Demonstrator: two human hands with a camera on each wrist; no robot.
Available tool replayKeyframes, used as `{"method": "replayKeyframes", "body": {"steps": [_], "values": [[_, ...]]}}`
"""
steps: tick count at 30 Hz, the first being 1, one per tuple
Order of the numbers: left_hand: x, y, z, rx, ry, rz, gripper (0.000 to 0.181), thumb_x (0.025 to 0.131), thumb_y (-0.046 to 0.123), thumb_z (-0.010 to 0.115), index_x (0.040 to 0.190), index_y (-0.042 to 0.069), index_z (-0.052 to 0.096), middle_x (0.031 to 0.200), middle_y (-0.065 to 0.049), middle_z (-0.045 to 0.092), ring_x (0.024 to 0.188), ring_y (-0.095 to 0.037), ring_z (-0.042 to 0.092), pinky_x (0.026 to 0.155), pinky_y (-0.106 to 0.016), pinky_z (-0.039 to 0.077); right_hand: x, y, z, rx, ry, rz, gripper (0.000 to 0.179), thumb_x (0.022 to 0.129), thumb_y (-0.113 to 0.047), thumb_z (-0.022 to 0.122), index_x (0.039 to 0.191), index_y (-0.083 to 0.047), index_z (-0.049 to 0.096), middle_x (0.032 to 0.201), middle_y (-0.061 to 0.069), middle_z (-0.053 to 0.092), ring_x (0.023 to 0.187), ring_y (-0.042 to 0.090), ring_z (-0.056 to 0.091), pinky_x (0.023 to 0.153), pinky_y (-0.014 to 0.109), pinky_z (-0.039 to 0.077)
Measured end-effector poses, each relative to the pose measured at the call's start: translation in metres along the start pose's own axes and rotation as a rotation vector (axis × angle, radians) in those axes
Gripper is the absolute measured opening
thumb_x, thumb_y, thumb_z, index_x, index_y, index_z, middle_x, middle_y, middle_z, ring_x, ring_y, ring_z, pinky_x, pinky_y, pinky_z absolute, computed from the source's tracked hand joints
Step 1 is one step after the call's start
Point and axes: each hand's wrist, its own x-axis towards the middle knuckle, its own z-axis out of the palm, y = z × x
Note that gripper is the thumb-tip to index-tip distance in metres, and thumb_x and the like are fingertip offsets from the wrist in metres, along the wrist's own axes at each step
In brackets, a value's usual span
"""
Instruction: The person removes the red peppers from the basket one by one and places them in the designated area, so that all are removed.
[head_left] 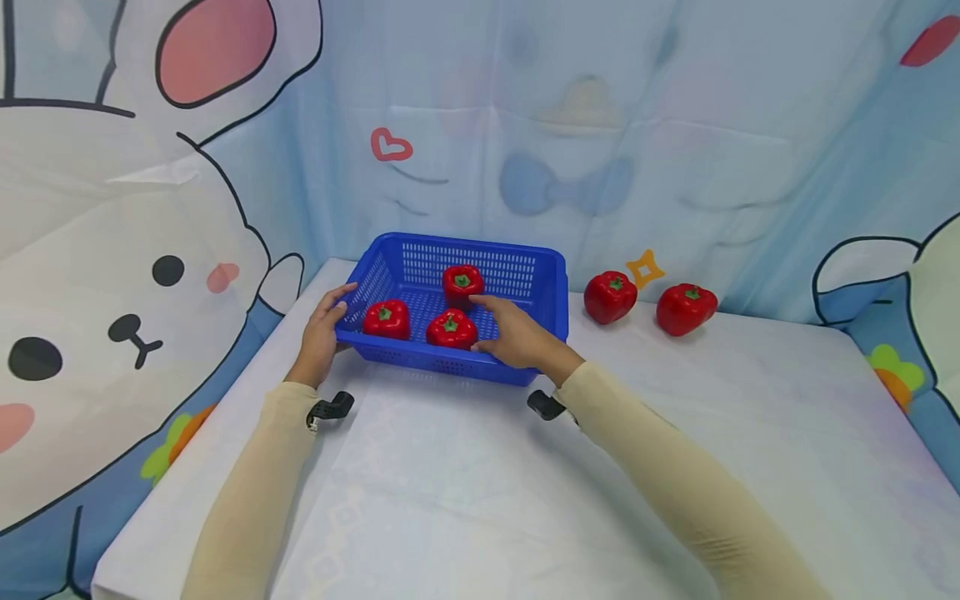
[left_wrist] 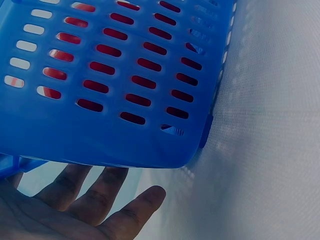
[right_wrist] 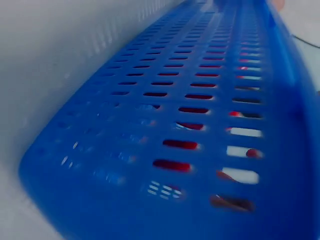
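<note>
A blue plastic basket [head_left: 442, 358] with slotted walls stands near the back of the table. My left hand [head_left: 324, 329] holds its left rim; in the left wrist view its fingers [left_wrist: 100, 192] reach under that rim. My right hand [head_left: 513, 333] reaches over the front rim into the basket, thumb and forefinger spread apart. Its forefinger is right by the rear bell pepper [head_left: 462, 286], its thumb close to the front bell pepper [head_left: 452, 331]. A third red bell pepper [head_left: 387, 320] lies at the basket's left. The right wrist view mostly shows the basket wall [right_wrist: 135, 200].
Two more red bell peppers, one nearer the basket [head_left: 610, 297] and one farther right [head_left: 685, 309], lie on the white-covered table [head_left: 450, 483]. A cartoon-printed curtain [head_left: 712, 108] hangs right behind them. The table's left edge runs beside my left forearm.
</note>
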Motion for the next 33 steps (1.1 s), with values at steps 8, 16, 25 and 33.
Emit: {"method": "replayKeyframes", "body": {"steps": [8,16,25,33], "values": [[0.000,0.004,0.002,0.009,0.007,0.007,0.043,0.107,0.032,0.028,0.149,0.035,0.038,0.165,0.000,0.018,0.146,-0.037,0.027,0.114,-0.058,0.034,0.023,-0.002,0.000,0.003,-0.168,-0.021,0.085,0.090,-0.013,0.070,0.158,-0.028,0.021,0.160,0.010,0.030,0.142,0.034,0.039,0.108,0.049,0.044],[0.000,0.002,0.002,-0.002,0.001,0.009,0.043,0.107,0.032,0.028,0.149,0.035,0.038,0.165,0.000,0.018,0.147,-0.036,0.027,0.114,-0.057,0.034,0.030,0.000,0.002,0.012,-0.181,0.007,0.078,0.090,-0.013,0.070,0.155,-0.024,0.030,0.154,0.013,0.040,0.142,0.033,0.040,0.110,0.049,0.042],[0.000,0.002,0.002,-0.009,-0.006,0.014,0.044,0.108,0.033,0.027,0.151,0.033,0.036,0.165,0.001,0.017,0.148,-0.036,0.026,0.115,-0.058,0.032,0.028,0.002,0.004,0.064,-0.044,0.023,0.082,0.083,-0.023,0.079,0.151,-0.014,0.034,0.151,0.013,0.043,0.138,0.033,0.044,0.106,0.048,0.047],[0.000,0.000,-0.001,-0.015,0.001,0.007,0.043,0.108,0.031,0.028,0.150,0.033,0.038,0.165,-0.002,0.018,0.146,-0.037,0.027,0.114,-0.058,0.034,0.019,-0.001,-0.003,0.189,0.139,0.005,0.083,0.082,-0.027,0.081,0.149,-0.016,0.034,0.144,0.010,0.047,0.128,0.029,0.051,0.095,0.045,0.055]]}}
